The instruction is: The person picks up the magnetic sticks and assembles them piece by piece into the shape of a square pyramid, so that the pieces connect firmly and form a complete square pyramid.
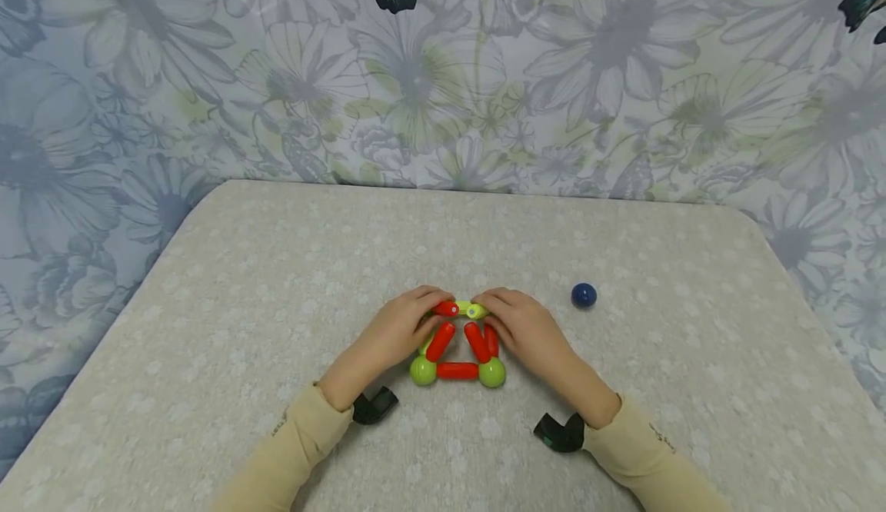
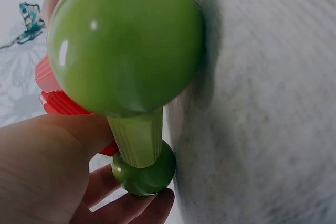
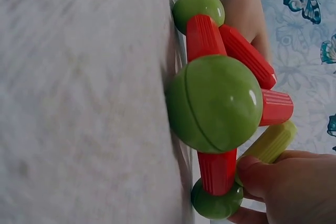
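Note:
A frame of green balls and red and yellow-green rods, like a magnetic building set, stands on the table between both hands. A red rod (image 1: 457,371) joins its two near balls, the left ball (image 1: 423,370) and the right ball (image 1: 492,372); more red rods slant up from these. My left hand (image 1: 394,329) grips the far left corner, fingers curled about a small-looking green ball (image 2: 144,174), with a red rod end (image 1: 446,308) at its fingertips. My right hand (image 1: 533,331) pinches a slanting yellow-green rod (image 3: 270,141) beside the far right ball (image 3: 216,200).
A dark blue ball (image 1: 584,295) lies on the table beyond the right hand. Black wrist mounts, one at the left wrist (image 1: 375,406) and one at the right wrist (image 1: 559,432), sit close to the tabletop. Floral fabric (image 1: 443,97) rises behind the table's far edge.

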The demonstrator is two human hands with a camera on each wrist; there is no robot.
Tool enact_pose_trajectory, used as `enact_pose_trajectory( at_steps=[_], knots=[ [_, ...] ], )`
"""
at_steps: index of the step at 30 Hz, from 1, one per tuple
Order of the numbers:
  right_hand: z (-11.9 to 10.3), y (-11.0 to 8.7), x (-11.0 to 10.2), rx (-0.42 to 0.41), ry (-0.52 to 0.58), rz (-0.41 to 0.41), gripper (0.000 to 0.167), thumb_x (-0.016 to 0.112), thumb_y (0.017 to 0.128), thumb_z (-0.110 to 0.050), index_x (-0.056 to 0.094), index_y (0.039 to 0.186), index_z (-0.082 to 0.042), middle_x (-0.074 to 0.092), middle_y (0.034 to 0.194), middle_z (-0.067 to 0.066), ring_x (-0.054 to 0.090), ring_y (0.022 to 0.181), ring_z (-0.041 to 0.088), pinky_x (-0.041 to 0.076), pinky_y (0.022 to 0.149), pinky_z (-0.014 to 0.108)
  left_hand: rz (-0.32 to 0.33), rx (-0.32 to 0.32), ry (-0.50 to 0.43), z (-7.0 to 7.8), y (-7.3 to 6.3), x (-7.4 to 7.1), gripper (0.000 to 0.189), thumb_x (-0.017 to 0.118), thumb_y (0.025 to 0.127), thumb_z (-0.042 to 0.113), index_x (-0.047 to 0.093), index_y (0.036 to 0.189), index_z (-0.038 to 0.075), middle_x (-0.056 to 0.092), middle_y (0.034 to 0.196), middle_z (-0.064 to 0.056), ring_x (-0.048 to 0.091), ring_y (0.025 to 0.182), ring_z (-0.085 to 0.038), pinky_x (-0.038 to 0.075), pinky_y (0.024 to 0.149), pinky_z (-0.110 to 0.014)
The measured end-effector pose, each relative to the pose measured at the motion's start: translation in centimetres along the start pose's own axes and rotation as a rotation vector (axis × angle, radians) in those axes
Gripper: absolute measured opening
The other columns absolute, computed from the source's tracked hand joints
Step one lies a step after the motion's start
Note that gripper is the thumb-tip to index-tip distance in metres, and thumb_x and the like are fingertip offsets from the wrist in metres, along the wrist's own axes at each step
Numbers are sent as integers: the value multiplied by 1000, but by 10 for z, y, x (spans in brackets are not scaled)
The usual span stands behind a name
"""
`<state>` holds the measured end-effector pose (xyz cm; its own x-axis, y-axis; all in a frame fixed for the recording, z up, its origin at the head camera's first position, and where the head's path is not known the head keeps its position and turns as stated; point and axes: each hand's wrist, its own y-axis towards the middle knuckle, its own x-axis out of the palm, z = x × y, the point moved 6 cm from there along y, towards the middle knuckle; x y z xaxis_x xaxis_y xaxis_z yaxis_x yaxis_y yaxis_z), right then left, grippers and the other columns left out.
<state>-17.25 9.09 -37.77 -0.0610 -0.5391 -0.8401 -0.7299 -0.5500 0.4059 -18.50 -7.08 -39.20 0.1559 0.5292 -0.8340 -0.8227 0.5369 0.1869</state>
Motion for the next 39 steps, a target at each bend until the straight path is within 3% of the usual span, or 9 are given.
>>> enact_pose_trajectory(
  at_steps=[16,19,24,30,35,39],
  knots=[
    [-5,0,3,7,-48,-22,25,67,87,-7,65,112,-7,61,108,7,58,99,25,48,83,38,22,18,-23,0,-4,-1,33,63,89,5,60,122,8,59,117,-8,58,103,-24,47,85,-37],
    [-2,-1,0,14,-31,-70,31,67,88,-10,63,118,-6,59,115,10,56,105,26,46,87,40,21,9,-27,0,-5,0,33,64,89,4,61,122,8,59,116,-8,58,103,-24,47,85,-37],
    [28,-10,-26,115,-10,-172,42,67,87,-10,56,127,-2,49,131,19,45,119,35,39,94,47,-8,-7,-38,-1,-4,5,33,62,90,5,61,123,9,58,117,-7,57,103,-23,46,85,-37],
    [80,-38,-61,310,-10,-235,45,65,87,-2,50,130,5,41,132,30,39,119,47,35,93,56,3,-10,-46,-3,-3,3,33,63,90,6,61,123,9,58,117,-7,57,102,-22,47,84,-36],
    [94,-48,-60,349,49,-219,40,64,87,2,54,125,6,48,124,28,46,113,44,41,88,52,14,-3,-43,-2,-2,-1,34,64,89,5,61,123,9,58,117,-7,57,102,-22,46,85,-36],
    [97,-48,-54,358,20,-167,38,64,86,2,56,123,5,54,119,25,53,106,39,45,84,48,10,-6,-47,-2,-2,-1,34,64,89,5,60,123,9,58,118,-6,57,103,-22,46,85,-35]
  ],
)
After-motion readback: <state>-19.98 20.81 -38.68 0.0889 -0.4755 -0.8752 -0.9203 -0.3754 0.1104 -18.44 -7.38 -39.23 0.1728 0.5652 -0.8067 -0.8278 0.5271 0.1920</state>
